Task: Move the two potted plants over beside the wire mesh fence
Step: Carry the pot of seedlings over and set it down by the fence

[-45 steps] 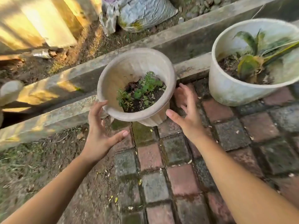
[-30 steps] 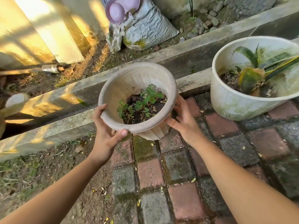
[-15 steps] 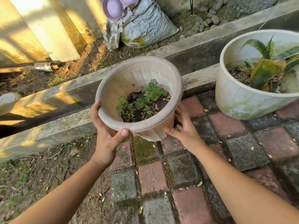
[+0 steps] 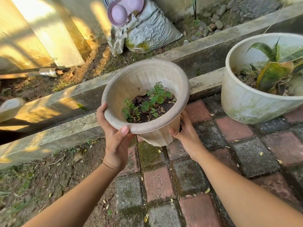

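My left hand [image 4: 115, 141] is closed round the beige pot [image 4: 157, 135], thumb on the rim at seven o'clock, fingers curled over the rim at nine. My right hand [image 4: 186, 136] presses its wall at four o'clock. The pot hangs clear above the paving bricks [image 4: 249, 158]. The white pot [image 4: 246, 104] stands at two o'clock, beside the concrete curb [image 4: 62, 133].
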Demonstrator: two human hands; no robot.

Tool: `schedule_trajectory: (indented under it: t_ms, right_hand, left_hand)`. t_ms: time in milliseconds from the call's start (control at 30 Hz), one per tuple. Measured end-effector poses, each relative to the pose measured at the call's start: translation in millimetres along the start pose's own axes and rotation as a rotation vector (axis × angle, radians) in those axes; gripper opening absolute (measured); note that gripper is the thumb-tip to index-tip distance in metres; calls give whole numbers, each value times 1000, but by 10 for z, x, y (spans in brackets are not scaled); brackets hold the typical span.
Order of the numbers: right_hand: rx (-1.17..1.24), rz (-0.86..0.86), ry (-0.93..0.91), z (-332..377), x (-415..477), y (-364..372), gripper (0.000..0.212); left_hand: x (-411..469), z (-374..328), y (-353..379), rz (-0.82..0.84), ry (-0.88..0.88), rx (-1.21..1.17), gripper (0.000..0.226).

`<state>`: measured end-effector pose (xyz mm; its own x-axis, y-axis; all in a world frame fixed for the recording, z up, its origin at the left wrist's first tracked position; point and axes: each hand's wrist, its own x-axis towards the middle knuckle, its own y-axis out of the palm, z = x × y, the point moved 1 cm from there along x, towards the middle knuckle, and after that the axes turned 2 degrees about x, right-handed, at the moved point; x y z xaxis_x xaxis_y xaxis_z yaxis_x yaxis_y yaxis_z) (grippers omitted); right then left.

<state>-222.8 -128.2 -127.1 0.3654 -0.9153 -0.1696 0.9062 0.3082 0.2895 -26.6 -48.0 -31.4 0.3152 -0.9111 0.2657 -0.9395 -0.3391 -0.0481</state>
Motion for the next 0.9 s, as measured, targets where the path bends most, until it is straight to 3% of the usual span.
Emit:
schedule_trajectory:
  t_ms: [133,267,433,600,733,800,900]
  right_hand:
    - [111,1,-18,35,-42,25,136]
    - [148,-46,-72,232,-45,111,125]
    - [99,-61,-171,1232,-152,399,98]
    - [91,-53,-177,2444,-586,701,101]
    - [95,-52,-158,3605,-1003,912,97]
    - [70,-43,-161,4332,-1239,1023,91]
    - [36,-61,-140,5431,-1620,1179,91]
  left_hand:
    - [134,-161,44,106,-6,-34,87]
    - [265,-441,56,143,-16,-57,87]
    - [354,-1139,22,39,12,-42,92]
    - [563,-2325,54,-8,-68,83,129]
    - [784,-3386,155,-19,-153,38,154]
    - [847,-4055,248,-31,-160,49,143]
    - [942,-5073,418,-48,-128,44,103]
